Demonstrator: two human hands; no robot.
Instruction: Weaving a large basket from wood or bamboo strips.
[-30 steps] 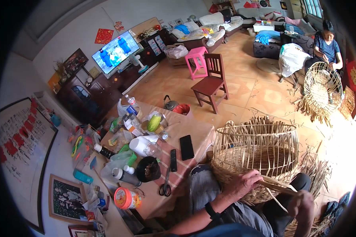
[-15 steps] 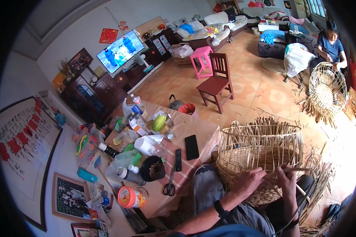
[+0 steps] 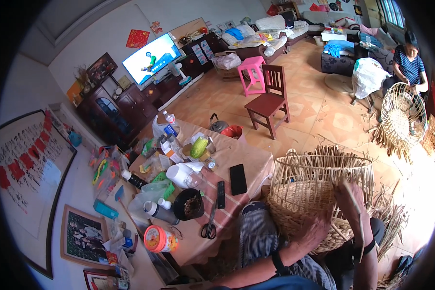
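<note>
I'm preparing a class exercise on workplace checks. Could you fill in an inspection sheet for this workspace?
Surface: table under a pinkish-brown cloth.
Job's things: large basket, lower wall woven, bare stakes above; loose strips heaped beside it.
Clutter: phone, remote, scissors, black bowl, orange tub, bottles and bags on the table.
Hands: right hand grips a pale strip; left hand is blurred beside the basket, grip unclear.
Cables: nothing clearly seen.
Surroundings: lit television, wooden chair, pink stool, seated co-worker at a second basket.
</note>
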